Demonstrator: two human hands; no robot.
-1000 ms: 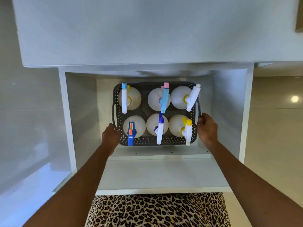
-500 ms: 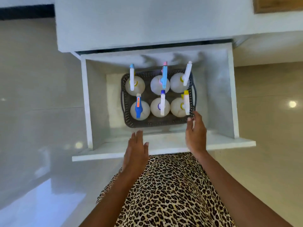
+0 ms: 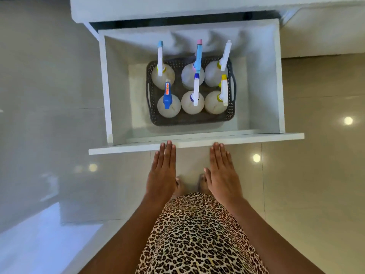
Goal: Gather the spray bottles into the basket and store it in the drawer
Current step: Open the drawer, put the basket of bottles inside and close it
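A dark perforated basket (image 3: 231, 113) rests on the floor of an open white drawer (image 3: 262, 91). Several white spray bottles stand upright inside it in two rows, among them one with a blue trigger head (image 3: 167, 99) at the front left and one with a yellow head (image 3: 223, 91) at the front right. My left hand (image 3: 163, 171) and my right hand (image 3: 222, 171) are flat, fingers extended, with the fingertips touching the drawer's front panel (image 3: 122, 150). Neither hand holds anything.
The white cabinet body (image 3: 177, 6) lies above the drawer. Glossy beige floor tiles (image 3: 316, 175) surround it, with light reflections. My leopard-print garment (image 3: 197, 234) and my feet (image 3: 189, 184) are below the hands.
Both hands let go of the basket, left it in the drawer and drew back to the drawer's front panel. The view has pulled back and up.
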